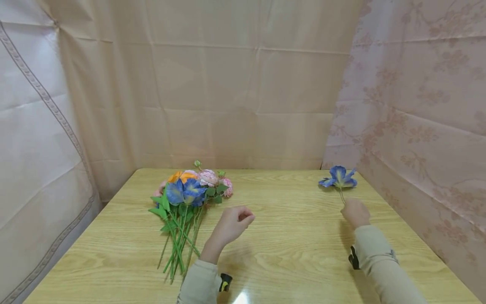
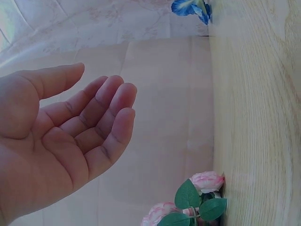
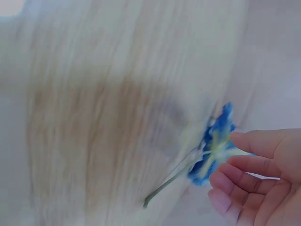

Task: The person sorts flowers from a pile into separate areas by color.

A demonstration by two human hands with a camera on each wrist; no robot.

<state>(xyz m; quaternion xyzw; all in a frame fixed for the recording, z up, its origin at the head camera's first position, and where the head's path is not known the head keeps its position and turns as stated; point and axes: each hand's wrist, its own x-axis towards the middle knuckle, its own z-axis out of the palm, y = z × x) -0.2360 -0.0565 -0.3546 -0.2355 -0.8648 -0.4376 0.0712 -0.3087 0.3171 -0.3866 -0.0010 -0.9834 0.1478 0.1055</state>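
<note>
A single blue flower point(image 1: 339, 177) lies at the table's far right, its thin stem running back toward my right hand point(image 1: 355, 213). In the blurred right wrist view the blue flower point(image 3: 216, 146) sits just beside my loosely curled fingers point(image 3: 244, 165), and nothing is between them. My left hand point(image 1: 233, 221) hovers over the table's middle, just right of a bunch of flowers point(image 1: 186, 194). Its palm point(image 2: 70, 136) is bare and the fingers are relaxed. The bunch holds blue, orange and pink blooms on green stems.
The wooden table point(image 1: 288, 236) is closed in by beige cloth at the back and left and by pink flowered cloth on the right. Pink roses point(image 2: 207, 181) with green leaves mark the bunch's far end. The blue flower point(image 2: 190, 7) lies near the right-hand cloth.
</note>
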